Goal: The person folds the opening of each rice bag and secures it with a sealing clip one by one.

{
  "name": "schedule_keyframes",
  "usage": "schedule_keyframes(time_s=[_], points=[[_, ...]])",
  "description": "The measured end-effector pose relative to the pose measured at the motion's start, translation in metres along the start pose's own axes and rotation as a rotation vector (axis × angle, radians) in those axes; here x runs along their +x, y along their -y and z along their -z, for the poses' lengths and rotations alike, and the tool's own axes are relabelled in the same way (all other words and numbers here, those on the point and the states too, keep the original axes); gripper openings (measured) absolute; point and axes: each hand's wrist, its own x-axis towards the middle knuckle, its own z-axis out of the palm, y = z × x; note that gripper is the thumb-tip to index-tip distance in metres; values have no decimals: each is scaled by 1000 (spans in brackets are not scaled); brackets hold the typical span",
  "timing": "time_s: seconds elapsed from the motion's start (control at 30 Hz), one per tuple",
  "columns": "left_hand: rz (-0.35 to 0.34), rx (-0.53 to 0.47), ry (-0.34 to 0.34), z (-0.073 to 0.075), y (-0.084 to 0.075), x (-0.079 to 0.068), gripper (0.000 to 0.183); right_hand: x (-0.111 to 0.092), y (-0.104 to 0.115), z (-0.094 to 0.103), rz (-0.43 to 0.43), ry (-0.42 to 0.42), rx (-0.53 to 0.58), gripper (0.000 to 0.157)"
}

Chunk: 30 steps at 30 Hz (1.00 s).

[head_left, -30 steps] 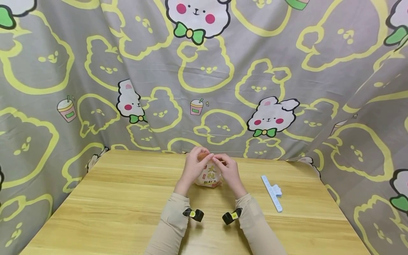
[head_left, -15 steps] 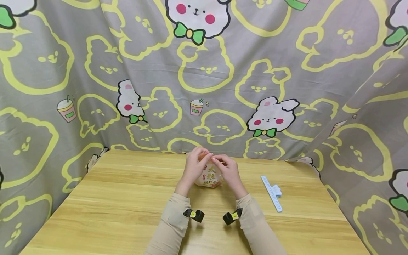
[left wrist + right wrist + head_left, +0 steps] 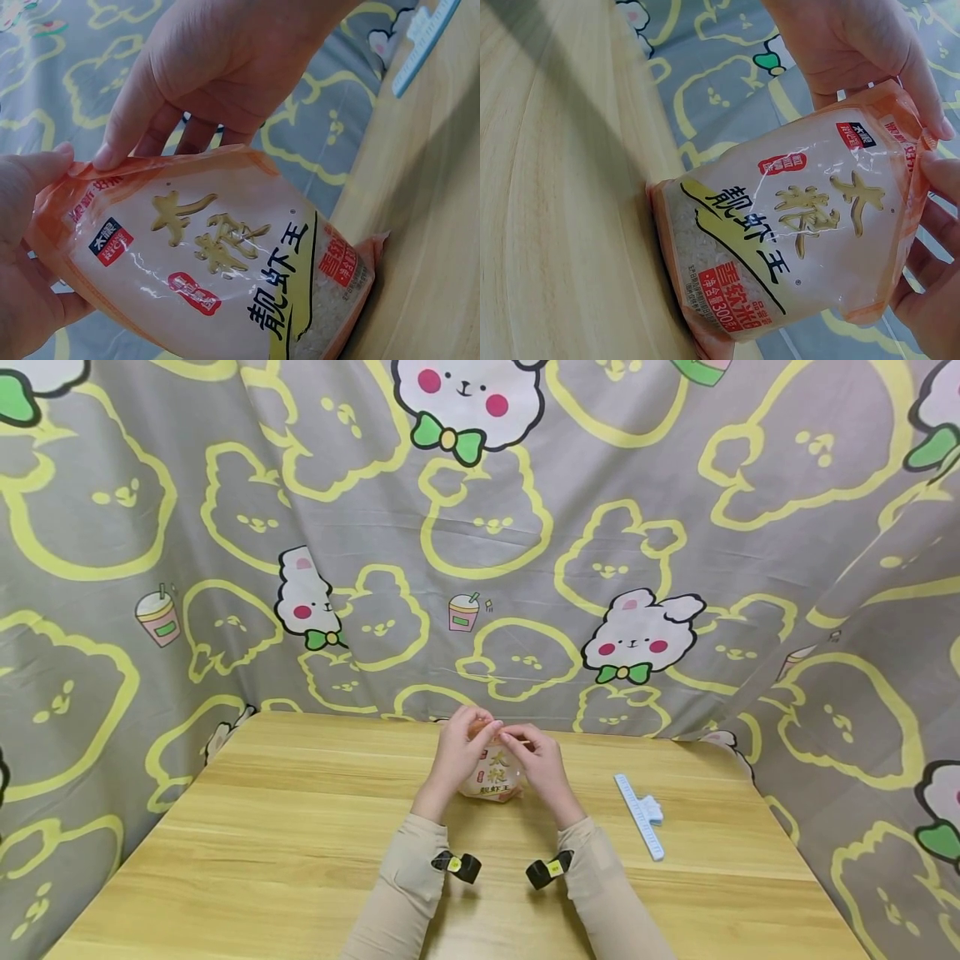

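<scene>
A bag of rice (image 3: 498, 772), orange and white with gold and black lettering, stands upright on the table between both hands. Rice grains show through its clear lower part in the right wrist view, where the bag (image 3: 780, 225) has its base on the wood. My left hand (image 3: 455, 752) pinches the top edge between thumb and fingers. Close beside it, my right hand (image 3: 538, 760) pinches the same edge, thumb on the near side. The two thumb tips nearly meet at the top of the bag (image 3: 202, 240) in the left wrist view. The fingertips behind the bag are partly hidden.
A light blue sealing clip (image 3: 640, 817) with a ruler-like bar lies on the wooden table (image 3: 300, 827), right of the right hand. Behind the table hangs a grey curtain (image 3: 495, 677) with yellow cartoon outlines. Each wrist carries a small black camera (image 3: 468, 867).
Almost nothing differs. Both hands keep their pinch on the bag's top edge, and the bag and clip stay in place; the whole head view has shifted very slightly.
</scene>
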Motion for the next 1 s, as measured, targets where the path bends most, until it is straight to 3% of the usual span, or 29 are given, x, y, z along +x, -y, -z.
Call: schedule_keyframes(time_s=[0.17,0.4,0.83,1.0], points=[[-8,11,-2,0,1,0,16,1,-3,-1,-1,-4,-12,15],[-32,26,-5,-1,3,1,16,8,-38,-5,-5,-11,11,17],[-28,34,7,1,0,0,15,6,-43,-2,129,-11,33,16],[-5,24,13,1,-1,0,14,6,-43,1,64,13,38,17]])
